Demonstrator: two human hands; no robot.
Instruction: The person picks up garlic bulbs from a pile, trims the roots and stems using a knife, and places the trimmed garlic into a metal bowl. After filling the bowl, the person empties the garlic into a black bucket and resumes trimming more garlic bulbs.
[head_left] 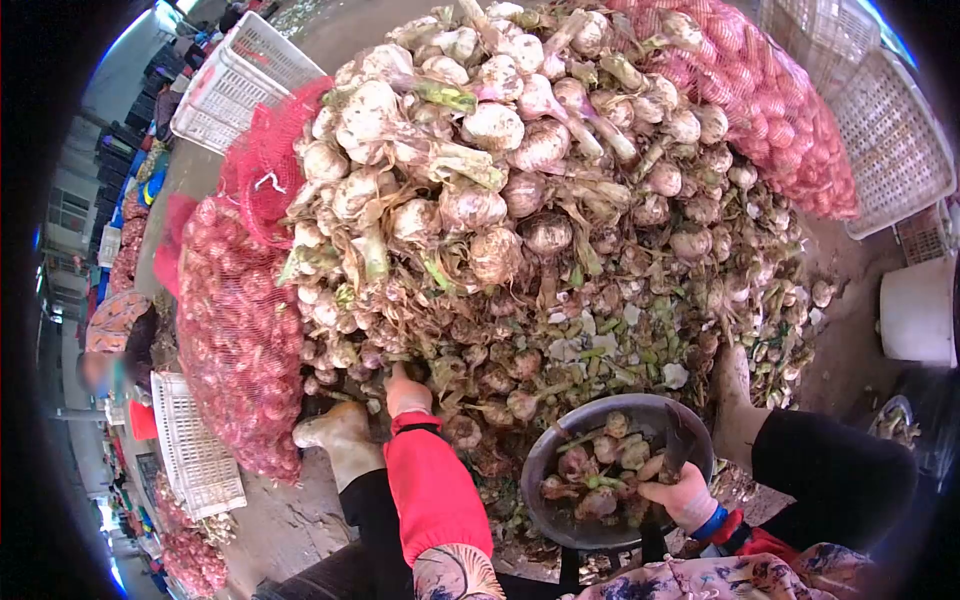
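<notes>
A big heap of garlic bulbs [470, 205], many with stalks and dirt on them, rises in front of me. My left hand [408, 392], in a red sleeve, reaches into the low front edge of the heap. Its fingertips are among small bulbs and mostly hidden. Between my legs sits a grey metal basin [535, 470] with trimmed garlic bulbs [603, 462] in it. Over the basin's right side, my right hand [682, 497] is closed around a dark, elongated tool [677, 440] that points up toward the heap.
Red mesh sacks full of garlic stand left [240, 340] and right [750, 100] of the heap. White plastic crates [195, 440] lie beyond them. A white bucket [918, 312] is at far right. Another person [120, 325] bends down at far left. Stalk scraps [600, 355] cover the middle.
</notes>
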